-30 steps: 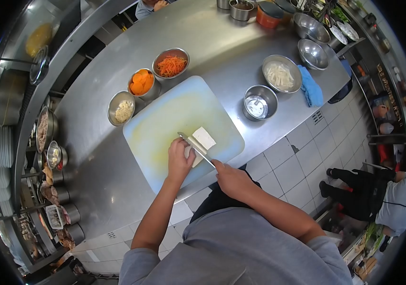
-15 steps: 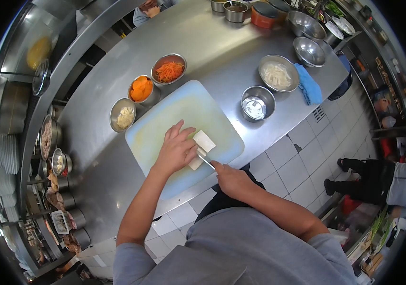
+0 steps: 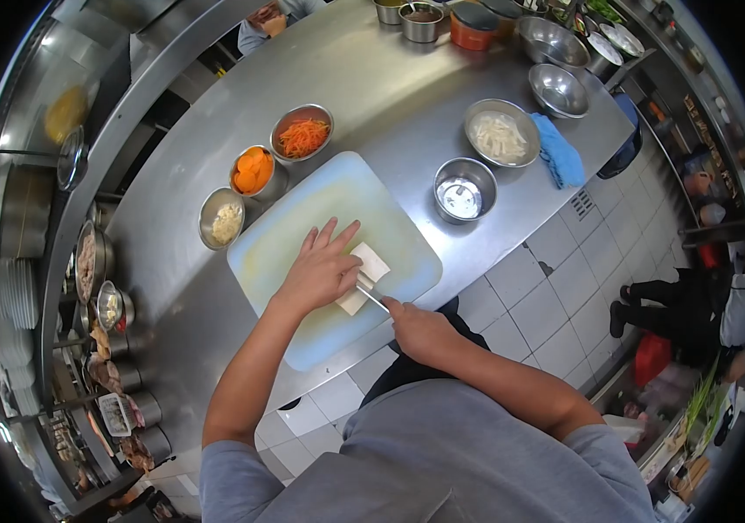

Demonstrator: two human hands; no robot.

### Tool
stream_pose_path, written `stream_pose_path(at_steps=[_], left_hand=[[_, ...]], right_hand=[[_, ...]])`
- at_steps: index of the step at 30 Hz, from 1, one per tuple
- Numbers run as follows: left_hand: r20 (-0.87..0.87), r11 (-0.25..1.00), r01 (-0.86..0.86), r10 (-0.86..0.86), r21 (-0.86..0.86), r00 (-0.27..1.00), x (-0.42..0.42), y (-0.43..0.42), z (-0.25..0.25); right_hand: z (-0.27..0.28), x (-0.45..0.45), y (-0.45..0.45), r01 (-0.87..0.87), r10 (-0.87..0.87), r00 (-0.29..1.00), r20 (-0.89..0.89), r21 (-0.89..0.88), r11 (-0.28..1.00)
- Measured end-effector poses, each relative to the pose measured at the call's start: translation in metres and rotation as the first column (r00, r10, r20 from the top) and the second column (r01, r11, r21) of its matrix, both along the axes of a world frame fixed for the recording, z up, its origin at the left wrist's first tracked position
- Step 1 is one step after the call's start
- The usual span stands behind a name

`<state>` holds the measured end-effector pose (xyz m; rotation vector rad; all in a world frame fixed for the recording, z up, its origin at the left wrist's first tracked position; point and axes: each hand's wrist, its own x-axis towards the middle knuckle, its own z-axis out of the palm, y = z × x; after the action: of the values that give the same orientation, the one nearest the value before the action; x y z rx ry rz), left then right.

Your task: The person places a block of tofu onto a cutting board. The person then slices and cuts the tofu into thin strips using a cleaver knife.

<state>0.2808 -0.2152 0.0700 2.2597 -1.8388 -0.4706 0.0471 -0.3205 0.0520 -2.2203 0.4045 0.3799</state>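
My right hand point(image 3: 425, 333) is closed round the handle of a knife point(image 3: 372, 298), whose blade lies among white blocks of food. One white block point(image 3: 371, 261) is beyond the blade, and another pale piece point(image 3: 352, 302) is on the near side. Over the knife's far end, my left hand point(image 3: 318, 272) has its fingers spread above the cutting board point(image 3: 294, 235); its palm and thumb cover part of the blade. Whether it touches the food is hard to tell. Beside the board stand bowls of shredded carrot point(image 3: 303, 138), carrot slices point(image 3: 253, 171) and chopped pale food point(image 3: 226, 224).
Right of the board are an empty-looking metal bowl point(image 3: 464, 191), a bowl of white strips point(image 3: 500, 137) and a blue cloth point(image 3: 559, 152). Another person point(image 3: 695, 309) stands at the far right; a person's hand point(image 3: 275, 24) shows across the table. Shelves with plates point(image 3: 15, 296) line the left.
My left hand has gone from curled fingers beside the blade to spread fingers over its far end. My right hand keeps the knife. The person at the right has shifted slightly.
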Motion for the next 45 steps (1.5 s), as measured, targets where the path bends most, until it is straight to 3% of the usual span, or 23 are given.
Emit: stream_pose_path(at_steps=[13,17,20,26,28,32,34,35,37,44,45], left_hand=[[0.023,0.985,0.084,-0.089,0.153,0.996,0.012,-0.007,0.008],[0.027,0.986,0.072,-0.077,0.147,0.997,0.011,-0.005,0.007],[-0.004,0.999,0.002,-0.001,0.045,1.0,0.011,-0.002,-0.001],[-0.177,0.923,-0.284,0.243,-0.262,0.954,0.012,0.022,-0.012],[-0.516,0.653,-0.721,0.546,-0.231,0.66,0.001,0.042,-0.039],[-0.652,0.624,-0.768,0.524,-0.145,0.548,-0.036,0.063,-0.085],[-0.503,0.719,-0.626,0.438,-0.301,0.745,-0.052,0.06,-0.083],[-0.46,0.717,-0.615,0.447,-0.328,0.767,-0.054,0.059,-0.086],[-0.441,0.715,-0.623,0.47,-0.318,0.765,-0.055,0.058,-0.09],[-0.329,0.764,-0.567,0.473,-0.309,0.817,-0.053,0.058,-0.091],[-0.33,0.767,-0.562,0.468,-0.309,0.82,-0.053,0.058,-0.091]], right_hand=[[0.0,-0.001,0.001,0.005,-0.004,0.999,0.037,-0.036,0.999],[-0.005,-0.001,0.002,0.017,-0.016,0.999,0.045,-0.018,1.0],[-0.004,-0.001,0.001,0.006,-0.005,0.999,0.039,-0.017,1.0],[0.0,-0.001,-0.001,0.011,-0.011,1.0,0.012,0.009,1.0],[0.001,-0.003,-0.001,0.044,-0.046,0.997,0.058,0.041,0.998],[0.017,-0.004,0.0,0.037,-0.038,0.998,0.054,0.029,0.999],[0.036,-0.005,0.0,0.038,-0.038,0.997,0.066,0.012,0.999],[0.043,-0.006,0.0,0.034,-0.035,0.997,0.062,0.012,0.999],[0.053,-0.008,0.0,-0.009,0.01,1.0,-0.02,0.05,0.999],[0.042,-0.017,0.009,-0.005,0.006,0.999,-0.032,0.034,0.999],[0.038,-0.02,0.011,0.01,-0.01,0.999,0.034,0.006,1.0]])
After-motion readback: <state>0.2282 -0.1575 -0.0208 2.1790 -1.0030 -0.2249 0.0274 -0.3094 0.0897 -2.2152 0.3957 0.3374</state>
